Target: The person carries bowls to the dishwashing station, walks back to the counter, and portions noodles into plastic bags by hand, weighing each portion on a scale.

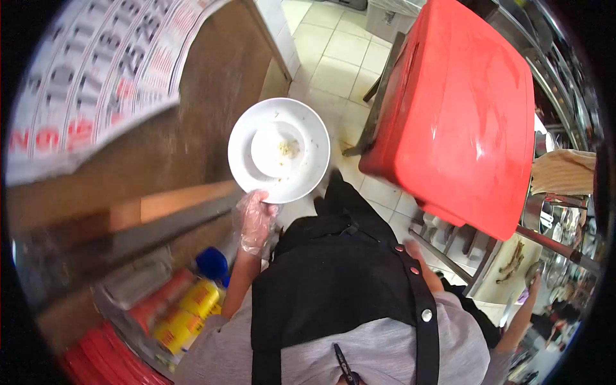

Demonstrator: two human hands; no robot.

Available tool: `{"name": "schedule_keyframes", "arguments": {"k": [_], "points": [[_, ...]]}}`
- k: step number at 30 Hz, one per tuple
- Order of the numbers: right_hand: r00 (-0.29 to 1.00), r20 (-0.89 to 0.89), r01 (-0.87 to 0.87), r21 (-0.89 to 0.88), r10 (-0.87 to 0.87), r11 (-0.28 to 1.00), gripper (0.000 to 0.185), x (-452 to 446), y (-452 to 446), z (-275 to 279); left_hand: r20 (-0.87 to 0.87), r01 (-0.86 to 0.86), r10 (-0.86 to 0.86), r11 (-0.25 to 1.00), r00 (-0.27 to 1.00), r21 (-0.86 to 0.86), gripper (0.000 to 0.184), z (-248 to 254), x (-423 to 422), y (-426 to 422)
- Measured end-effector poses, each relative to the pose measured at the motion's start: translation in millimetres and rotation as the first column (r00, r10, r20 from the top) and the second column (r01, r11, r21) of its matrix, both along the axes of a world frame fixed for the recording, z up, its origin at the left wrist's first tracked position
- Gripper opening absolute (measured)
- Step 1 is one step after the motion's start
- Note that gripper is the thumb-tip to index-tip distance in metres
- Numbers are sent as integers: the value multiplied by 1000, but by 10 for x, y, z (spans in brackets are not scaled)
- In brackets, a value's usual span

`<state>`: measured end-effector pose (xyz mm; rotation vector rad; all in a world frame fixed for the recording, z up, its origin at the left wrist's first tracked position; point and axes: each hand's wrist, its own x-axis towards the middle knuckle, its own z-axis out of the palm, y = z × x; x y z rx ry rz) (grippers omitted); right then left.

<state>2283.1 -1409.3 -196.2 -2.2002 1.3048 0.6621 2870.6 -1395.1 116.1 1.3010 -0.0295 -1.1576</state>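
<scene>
Though the bowl (240,151), held by its rim in the gloved left hand (255,221) near the red box (471,115), looks mostly emptied, scraps (286,149) are left inside; the right hand's (414,251) grip I cannot tell.

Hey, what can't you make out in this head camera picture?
Head view, all of these:
Right hand: too indistinct beside the apron to tell its grip.
Inside of the red bin: hidden by its walls and top.
Crumbs in the white bowl: too small to identify.
Calendar: cut off by the picture's edge.
</scene>
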Motion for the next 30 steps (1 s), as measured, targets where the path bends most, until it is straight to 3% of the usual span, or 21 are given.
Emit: {"name": "schedule_keyframes", "arguments": {"k": [1, 2, 3, 4, 6, 9, 11, 12, 13, 16, 19, 22, 24, 26, 30], "points": [[994, -29, 109, 28, -108, 994, 24, -303, 539, -762, -59, -31, 28, 998, 998, -49, 8, -52, 149, -350], [975, -59, 218, 46, -215, 975, 24, -394, 904, -1156, -50, -6, 3, 998, 999, -57, 8, 1, 286, -707], [973, 93, 226, -200, -211, 953, 24, -399, 1327, -1100, -41, 13, -15, 999, 999, -48, 9, 163, 303, -905], [933, 81, 351, 3, -350, 936, 25, -109, 1114, -1220, -38, 41, -43, 998, 998, -51, 11, 220, 394, -1241], [862, 74, 480, 200, -501, 854, 25, 944, 144, -811, 28, 68, -66, 995, 997, -67, 10, 150, 612, -1783], [718, 260, 572, 307, -646, 760, 26, 2209, -1356, -749, 27, 50, -49, 998, 998, -30, 10, 224, 923, -2539], [483, 335, 651, 481, -809, 587, 27, 2868, -2276, -365, -52, 119, -120, 993, 991, -17, 9, 250, 1147, -2882], [374, 353, 661, 548, -858, 513, 27, 3137, -2727, -149, -131, 177, -181, 983, 975, -36, 8, 242, 1280, -3095], [298, 371, 656, 589, -880, 471, 28, 3316, -3126, -72, -68, 182, -182, 983, 981, -18, 8, 128, 1402, -3292], [183, 408, 654, 629, -895, 420, 29, 3651, -4094, 207, -23, 217, -218, 976, 976, -29, 10, 50, 1720, -4054], [163, 423, 704, 583, -891, 405, 30, 3795, -4644, 234, 21, 249, -249, 963, 968, -103, 12, -401, 2304, -4929], [238, 370, 794, 459, -898, 399, 31, 3635, -4638, -16, 122, 352, -331, 904, 936, -243, 13, -402, 2631, -6128], [339, 289, 837, 343, -895, 427, 32, 3384, -4238, -125, 98, 298, -281, 909, 955, -292, 12, -277, 2711, -6854], [400, 210, 843, 298, -892, 448, 33, 3458, -4384, -187, 23, 242, -244, 935, 969, -259, 11, -232, 2808, -7662], [428, 122, 857, 261, -896, 445, 34, 3624, -4715, -172, -45, 148, -170, 940, 984, -307, 12, -79, 3082, -8917]]}}
